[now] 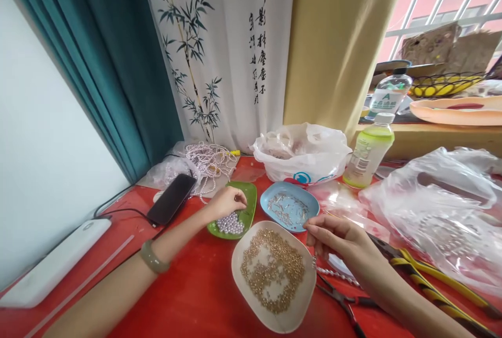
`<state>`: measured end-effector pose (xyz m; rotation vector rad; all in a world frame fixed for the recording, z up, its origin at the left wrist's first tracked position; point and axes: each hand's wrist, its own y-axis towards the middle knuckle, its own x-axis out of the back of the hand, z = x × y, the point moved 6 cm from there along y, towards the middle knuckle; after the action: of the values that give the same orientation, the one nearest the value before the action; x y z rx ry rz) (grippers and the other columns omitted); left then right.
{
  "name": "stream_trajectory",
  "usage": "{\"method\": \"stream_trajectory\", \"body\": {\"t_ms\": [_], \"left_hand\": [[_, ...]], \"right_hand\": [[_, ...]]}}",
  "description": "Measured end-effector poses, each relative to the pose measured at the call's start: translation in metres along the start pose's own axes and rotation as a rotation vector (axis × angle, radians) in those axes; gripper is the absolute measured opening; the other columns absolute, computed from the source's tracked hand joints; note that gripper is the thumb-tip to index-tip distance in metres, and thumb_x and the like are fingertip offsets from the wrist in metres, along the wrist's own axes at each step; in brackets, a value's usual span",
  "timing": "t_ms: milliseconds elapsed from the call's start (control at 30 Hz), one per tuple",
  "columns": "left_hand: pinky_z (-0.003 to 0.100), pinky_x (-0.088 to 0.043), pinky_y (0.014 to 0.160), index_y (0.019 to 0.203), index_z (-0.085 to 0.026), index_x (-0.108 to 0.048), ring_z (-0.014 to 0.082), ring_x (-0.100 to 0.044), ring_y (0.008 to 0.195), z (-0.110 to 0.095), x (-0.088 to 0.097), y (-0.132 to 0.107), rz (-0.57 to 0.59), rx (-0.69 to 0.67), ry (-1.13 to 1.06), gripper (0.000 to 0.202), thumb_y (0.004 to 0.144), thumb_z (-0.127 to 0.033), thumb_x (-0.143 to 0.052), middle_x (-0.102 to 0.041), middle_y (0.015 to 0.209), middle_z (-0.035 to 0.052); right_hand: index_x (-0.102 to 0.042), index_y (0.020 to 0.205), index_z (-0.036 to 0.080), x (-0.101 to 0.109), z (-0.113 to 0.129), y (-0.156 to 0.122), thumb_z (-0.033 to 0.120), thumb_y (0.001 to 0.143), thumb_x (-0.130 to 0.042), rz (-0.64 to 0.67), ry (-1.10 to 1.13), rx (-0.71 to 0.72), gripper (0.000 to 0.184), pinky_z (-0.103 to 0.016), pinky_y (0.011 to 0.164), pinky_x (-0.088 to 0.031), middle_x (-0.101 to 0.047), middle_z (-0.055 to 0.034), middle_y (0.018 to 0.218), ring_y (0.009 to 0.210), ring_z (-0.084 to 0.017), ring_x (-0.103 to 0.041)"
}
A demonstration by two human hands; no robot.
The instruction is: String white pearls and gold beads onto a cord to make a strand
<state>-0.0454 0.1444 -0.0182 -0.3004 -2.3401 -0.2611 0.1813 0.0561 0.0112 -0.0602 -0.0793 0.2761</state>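
Pearls [230, 223] at ten o'clock from the gold beads [272, 270] are neared by the left hand [227, 202], curled shut; right hand [337, 239] pinched, hold unclear. One is best nipped lightly.

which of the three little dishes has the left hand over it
The green leaf-shaped dish holding white pearl beads: the left hand rests over its far left edge. The blue dish holds silver pins, the cream dish gold beads.
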Motion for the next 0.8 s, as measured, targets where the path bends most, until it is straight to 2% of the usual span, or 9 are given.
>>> {"method": "stream_trajectory", "body": {"t_ms": [167,367,567,700,800], "left_hand": [[0.026,-0.039,0.062,0.064,-0.017,-0.067,0.0180,-0.057,0.064,0.003,0.001,0.000,-0.025,-0.011,0.033,0.007,0.061,-0.021,-0.062,-0.065,0.066,0.0033],[0.027,-0.038,0.067,0.068,-0.018,-0.067,0.0187,-0.056,0.072,0.002,0.005,-0.004,-0.083,-0.018,0.041,0.008,0.063,-0.019,-0.061,-0.065,0.076,0.0042],[0.027,-0.038,0.066,0.060,-0.018,-0.066,0.0175,-0.054,0.068,0.005,0.010,-0.001,-0.082,0.031,-0.048,0.002,0.059,-0.018,-0.065,-0.065,0.070,0.0029],[0.025,-0.039,0.060,0.067,-0.016,-0.065,0.0153,-0.054,0.064,-0.014,0.009,-0.010,-0.113,0.061,-0.182,0.011,0.066,-0.026,-0.062,-0.064,0.069,0.0036],[0.021,-0.039,0.050,0.078,-0.014,-0.063,0.0124,-0.055,0.060,-0.039,-0.008,-0.024,-0.040,0.089,-0.362,0.022,0.072,-0.034,-0.057,-0.064,0.072,0.0056]], "right_hand": [[-0.056,0.062,0.018,-0.006,-0.002,0.001,0.045,0.067,-0.059,0.050,-0.020,-0.016,0.028,-0.023,0.049,-0.039,-0.057,0.0000,0.057,0.047,-0.009,-0.047],[-0.057,0.061,0.017,-0.014,-0.013,0.001,0.045,0.067,-0.059,0.104,0.018,-0.050,0.028,-0.021,0.046,-0.039,-0.058,0.0006,0.057,0.046,-0.008,-0.048],[-0.056,0.062,0.017,-0.019,-0.021,0.001,0.045,0.067,-0.059,0.155,0.028,-0.082,0.028,-0.021,0.045,-0.038,-0.056,0.0009,0.056,0.045,-0.007,-0.047],[-0.054,0.060,0.017,-0.023,-0.020,-0.001,0.042,0.070,-0.057,0.166,0.056,-0.076,0.027,-0.021,0.044,-0.036,-0.056,0.0011,0.055,0.044,-0.007,-0.046],[-0.053,0.060,0.018,-0.027,-0.020,-0.003,0.040,0.069,-0.057,0.169,0.077,-0.090,0.025,-0.021,0.045,-0.035,-0.055,0.0010,0.056,0.044,-0.007,-0.046]]}}
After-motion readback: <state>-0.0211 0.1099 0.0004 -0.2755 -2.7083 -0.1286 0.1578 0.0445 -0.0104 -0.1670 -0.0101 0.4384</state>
